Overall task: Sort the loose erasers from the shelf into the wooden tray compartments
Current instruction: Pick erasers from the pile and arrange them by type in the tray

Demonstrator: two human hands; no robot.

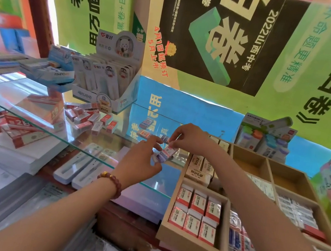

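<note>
Purple-white eraser mid-frame over the glass shelf (wooden tray lower right), with left hand and right hand each keeping a fingertip grip on it.

right hand pinches purple-white eraser above glass shelf | left hand seemingly grips its lower end | wooden tray just right, partly filled

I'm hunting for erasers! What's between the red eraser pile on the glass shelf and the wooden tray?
In the head view: the left hand and right hand pinching a purple-and-white eraser, with a few loose erasers behind them.
</note>
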